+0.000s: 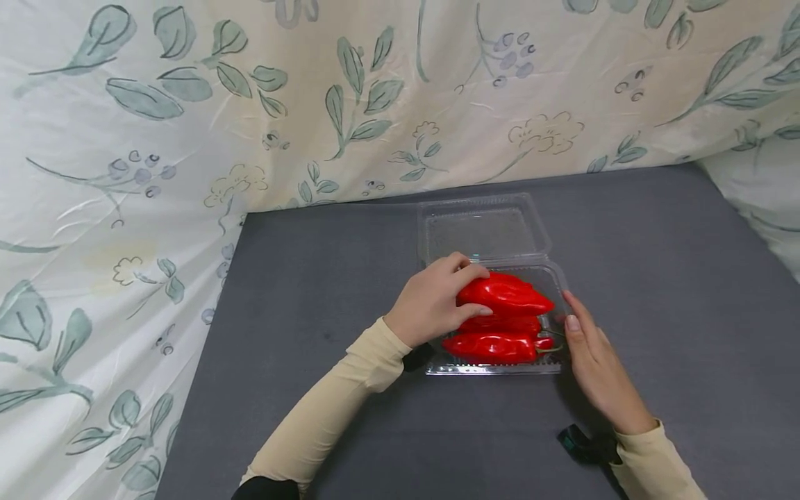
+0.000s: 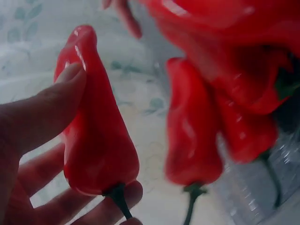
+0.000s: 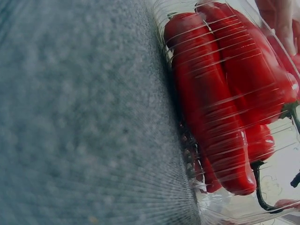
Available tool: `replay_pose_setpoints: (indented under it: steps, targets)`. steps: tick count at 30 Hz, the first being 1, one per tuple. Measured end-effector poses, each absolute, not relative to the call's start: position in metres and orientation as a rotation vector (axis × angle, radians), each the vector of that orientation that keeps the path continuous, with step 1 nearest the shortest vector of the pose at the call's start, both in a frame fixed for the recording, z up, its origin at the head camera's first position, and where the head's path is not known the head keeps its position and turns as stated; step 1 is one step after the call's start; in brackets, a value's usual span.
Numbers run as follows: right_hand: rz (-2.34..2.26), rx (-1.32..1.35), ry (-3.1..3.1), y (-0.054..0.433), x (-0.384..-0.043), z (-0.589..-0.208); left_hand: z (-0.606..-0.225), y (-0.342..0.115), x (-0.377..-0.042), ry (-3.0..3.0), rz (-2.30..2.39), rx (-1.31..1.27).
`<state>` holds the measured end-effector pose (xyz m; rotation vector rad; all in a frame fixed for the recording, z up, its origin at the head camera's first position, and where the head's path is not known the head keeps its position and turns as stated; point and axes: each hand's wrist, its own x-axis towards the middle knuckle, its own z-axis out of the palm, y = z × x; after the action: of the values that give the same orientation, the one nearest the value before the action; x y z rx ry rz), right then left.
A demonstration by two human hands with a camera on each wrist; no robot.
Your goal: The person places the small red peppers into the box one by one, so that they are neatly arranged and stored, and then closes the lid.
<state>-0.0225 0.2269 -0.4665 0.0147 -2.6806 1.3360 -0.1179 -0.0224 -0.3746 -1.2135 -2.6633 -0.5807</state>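
My left hand (image 1: 434,295) grips a red pepper (image 1: 507,295) over a clear plastic container (image 1: 494,371), thumb on one side and fingers on the other. The left wrist view shows the thumb lying along this glossy pepper (image 2: 98,140), its green stem pointing down. Beneath it, more red peppers (image 1: 494,348) lie side by side in the container. Through the ribbed clear wall, the right wrist view shows red peppers (image 3: 206,103) packed close together. My right hand (image 1: 596,364) rests at the container's right side with its fingers extended, fingertips right at the rim.
The container's hinged lid (image 1: 484,229) is folded back flat, away from me. A dark grey cloth (image 1: 325,278) covers the table. Patterned fabric (image 1: 375,104) with leaves hangs behind and at the left. A black strap (image 1: 584,444) is at my right wrist.
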Motion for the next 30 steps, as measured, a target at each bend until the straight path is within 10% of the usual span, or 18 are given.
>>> replay_pose_setpoints:
  steps: [30]
  targets:
    - [1.376,0.037,-2.679,0.235,-0.029,-0.468,-0.396,0.001,-0.116,-3.043,-0.424,-1.003]
